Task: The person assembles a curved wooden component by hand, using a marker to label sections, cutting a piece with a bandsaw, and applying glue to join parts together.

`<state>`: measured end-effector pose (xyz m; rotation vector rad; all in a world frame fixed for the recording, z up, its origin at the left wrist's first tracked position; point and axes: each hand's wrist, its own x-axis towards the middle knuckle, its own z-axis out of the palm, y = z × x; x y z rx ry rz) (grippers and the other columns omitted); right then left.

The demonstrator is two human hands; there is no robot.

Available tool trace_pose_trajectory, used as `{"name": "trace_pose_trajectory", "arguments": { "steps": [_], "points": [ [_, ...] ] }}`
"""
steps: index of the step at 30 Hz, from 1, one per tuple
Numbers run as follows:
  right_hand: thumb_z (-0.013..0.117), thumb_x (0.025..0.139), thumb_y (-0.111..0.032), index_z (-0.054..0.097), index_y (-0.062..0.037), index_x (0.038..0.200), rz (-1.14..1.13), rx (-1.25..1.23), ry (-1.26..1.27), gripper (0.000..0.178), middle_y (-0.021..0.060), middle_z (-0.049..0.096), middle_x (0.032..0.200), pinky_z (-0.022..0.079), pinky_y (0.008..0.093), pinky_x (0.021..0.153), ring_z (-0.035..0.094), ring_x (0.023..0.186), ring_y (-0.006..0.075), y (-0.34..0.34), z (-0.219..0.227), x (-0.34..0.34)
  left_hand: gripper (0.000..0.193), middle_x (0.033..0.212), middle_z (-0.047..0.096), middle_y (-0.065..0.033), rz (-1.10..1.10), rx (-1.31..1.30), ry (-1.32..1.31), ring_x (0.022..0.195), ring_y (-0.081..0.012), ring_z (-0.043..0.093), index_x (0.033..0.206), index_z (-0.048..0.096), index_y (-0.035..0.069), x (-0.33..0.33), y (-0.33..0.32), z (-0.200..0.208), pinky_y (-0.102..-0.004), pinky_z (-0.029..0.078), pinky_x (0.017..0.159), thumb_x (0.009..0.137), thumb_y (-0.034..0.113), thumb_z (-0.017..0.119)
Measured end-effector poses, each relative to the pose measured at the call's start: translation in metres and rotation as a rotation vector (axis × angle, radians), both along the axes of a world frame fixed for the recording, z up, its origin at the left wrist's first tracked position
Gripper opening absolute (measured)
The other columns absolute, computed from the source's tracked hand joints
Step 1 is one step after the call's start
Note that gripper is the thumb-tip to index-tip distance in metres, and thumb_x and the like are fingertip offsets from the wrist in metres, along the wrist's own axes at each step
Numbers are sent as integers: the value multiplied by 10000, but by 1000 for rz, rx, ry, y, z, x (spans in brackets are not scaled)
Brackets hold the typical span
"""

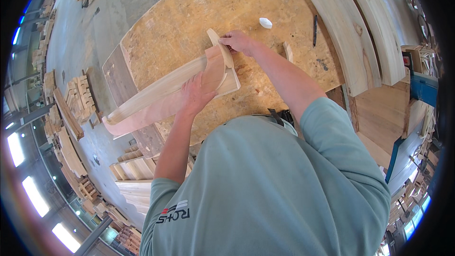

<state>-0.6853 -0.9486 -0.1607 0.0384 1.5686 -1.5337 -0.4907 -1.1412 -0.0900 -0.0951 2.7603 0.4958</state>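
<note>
A long pale wooden board (159, 86) lies slantwise across the workbench. Along its near side runs a flat pinkish template-like piece (156, 112), with a curved outline at its right end. My left hand (194, 94) rests on this pinkish piece, its fingers stretched out over the surface. At the right end, my right hand (238, 41) pinches the upper edge of a small curved wooden piece (226, 56). That piece sits against the curved end of the pinkish one. My right fingertips are partly hidden behind the hand.
The worn workbench (175, 23) carries a white oval object (266, 22), a black pen (315, 31) and a small curved wood offcut (288, 52). Long thick boards (341, 28) lie along the right. Stacked wood parts (81, 97) stand on the floor at left.
</note>
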Motion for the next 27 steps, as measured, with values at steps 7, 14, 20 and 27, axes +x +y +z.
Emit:
{"name": "trace_pose_trajectory", "arguments": {
  "steps": [7,14,20,27],
  "points": [
    [580,1040,-264,641,-13,1242,6,-4,-16,329,74,677,1103,560,340,875,650,970,174,-1,-3,8,929,1373,563,-215,15,17,-27,1314,-379,488,1464,419,9,-2,2,3,-505,331,1141,741,409,843],
    [582,1040,-256,654,-19,1218,25,-35,-8,305,71,675,1081,569,335,844,643,941,164,0,-1,9,929,1372,561,-211,9,25,-10,1311,-381,489,1467,414,10,-1,1,3,-509,329,1139,746,409,842],
    [598,1030,-244,654,-12,1205,43,-49,-7,296,82,680,1055,582,329,809,658,909,177,2,-3,12,917,1360,564,-213,9,25,-14,1303,-382,493,1465,418,15,-1,2,4,-509,338,1131,749,403,841],
    [644,982,-246,599,-22,1279,134,-113,-19,375,73,647,1131,561,336,878,630,1016,173,23,2,27,902,1330,579,-216,-1,-5,-29,1283,-388,505,1459,425,16,-4,2,3,-506,352,1119,756,402,837]
  ]
}}
